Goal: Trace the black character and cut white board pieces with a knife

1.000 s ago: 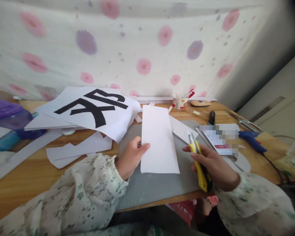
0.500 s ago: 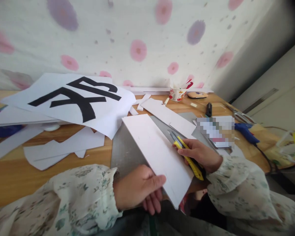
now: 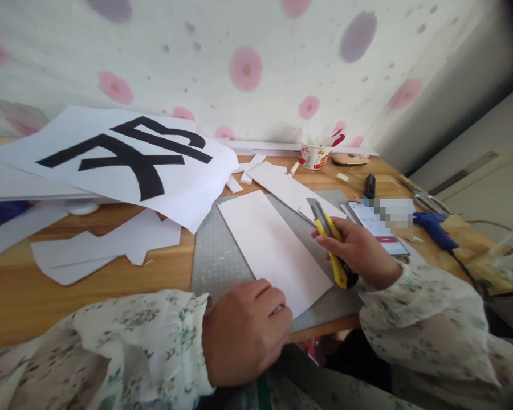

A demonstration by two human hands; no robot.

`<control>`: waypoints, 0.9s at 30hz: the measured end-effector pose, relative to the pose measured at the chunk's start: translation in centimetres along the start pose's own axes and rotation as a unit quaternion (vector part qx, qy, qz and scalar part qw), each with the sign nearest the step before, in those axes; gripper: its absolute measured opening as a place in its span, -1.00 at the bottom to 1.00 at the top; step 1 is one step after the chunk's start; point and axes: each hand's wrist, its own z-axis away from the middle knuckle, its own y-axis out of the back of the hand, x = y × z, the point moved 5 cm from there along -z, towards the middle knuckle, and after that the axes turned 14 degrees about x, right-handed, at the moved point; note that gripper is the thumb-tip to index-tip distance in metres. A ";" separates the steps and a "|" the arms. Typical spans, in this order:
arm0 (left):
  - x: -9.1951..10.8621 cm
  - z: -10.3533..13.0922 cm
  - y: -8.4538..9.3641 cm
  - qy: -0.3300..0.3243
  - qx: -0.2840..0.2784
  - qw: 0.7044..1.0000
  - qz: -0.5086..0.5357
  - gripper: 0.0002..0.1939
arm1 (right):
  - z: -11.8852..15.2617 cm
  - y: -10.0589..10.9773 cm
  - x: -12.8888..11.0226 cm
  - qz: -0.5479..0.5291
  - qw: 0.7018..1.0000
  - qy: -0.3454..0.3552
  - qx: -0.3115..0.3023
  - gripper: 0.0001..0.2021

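Note:
My right hand is wrapped round a yellow-and-black utility knife with its blade pointing up and away from me. The knife is held to the right of a white rectangular board, which lies on a grey cutting mat. At the board's near left edge is my left hand, its back turned up and its fingers curled. Its fingertips are hidden, so whether it grips anything does not show. Behind the board lie another white strip and small white offcuts.
A paper sheet with black shapes lies at the left above white offcuts. Farther back stand a patterned cup and a mouse. On the right are a phone, a blue glue gun and scissors.
The white board was tilted up in my left hand and now lies flat on the mat. My left hand has turned palm down and curled. The knife has moved right and points more upright.

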 end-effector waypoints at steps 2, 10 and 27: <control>-0.3 0.0 -0.2 0.012 0.009 0.999 -0.029 -0.83 | 1.1 -0.1 -0.1 -0.073 0.997 -0.030 -0.024 -0.24; 0.6 1.0 -0.9 -0.030 0.032 0.989 -0.142 -0.73 | 4.4 -2.0 0.8 -0.322 0.926 -0.187 -0.066 -0.62; 1.1 1.4 -0.5 0.052 -0.019 0.991 -0.125 -0.60 | 6.7 -4.6 -0.3 -0.418 0.906 0.006 0.066 -0.71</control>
